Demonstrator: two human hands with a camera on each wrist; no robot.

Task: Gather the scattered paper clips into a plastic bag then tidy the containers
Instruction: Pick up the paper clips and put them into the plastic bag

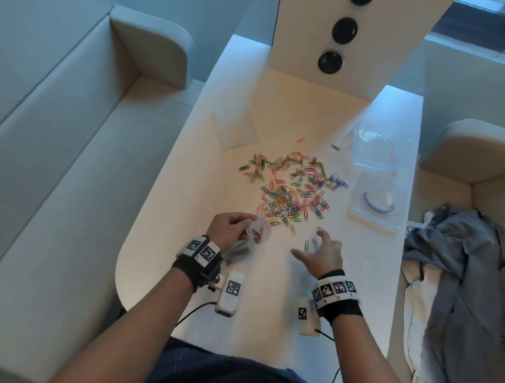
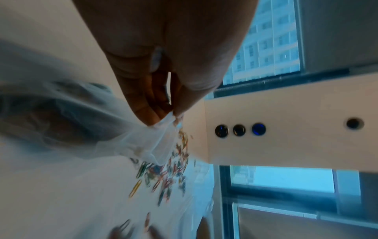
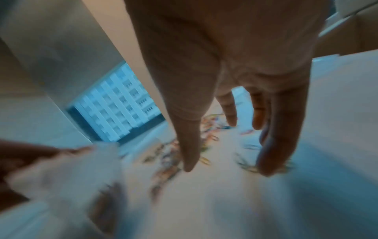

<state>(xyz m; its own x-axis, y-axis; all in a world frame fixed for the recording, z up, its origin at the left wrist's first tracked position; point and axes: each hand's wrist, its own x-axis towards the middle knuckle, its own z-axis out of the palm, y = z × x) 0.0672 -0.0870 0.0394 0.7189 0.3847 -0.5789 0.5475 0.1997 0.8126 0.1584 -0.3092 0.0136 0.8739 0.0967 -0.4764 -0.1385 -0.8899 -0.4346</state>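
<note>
A heap of coloured paper clips (image 1: 291,190) lies spread over the middle of the white table (image 1: 188,189). My left hand (image 1: 230,229) pinches the rim of a thin clear plastic bag (image 1: 254,235) near the table's front; a few clips show through it. In the left wrist view the fingers (image 2: 151,113) nip the bag (image 2: 131,137) above the clips (image 2: 163,171). My right hand (image 1: 319,249) hovers open, fingers spread, over loose clips (image 1: 307,245) at the heap's near edge. The right wrist view is blurred; the spread fingers (image 3: 190,145) hang above clips (image 3: 210,129).
A clear plastic container (image 1: 378,147) and its lid (image 1: 378,203) sit at the table's right edge. Another flat clear bag (image 1: 236,127) lies at the far left. A white panel with black round sockets (image 1: 345,37) stands at the back. Sofas flank the table; grey clothing (image 1: 457,270) lies right.
</note>
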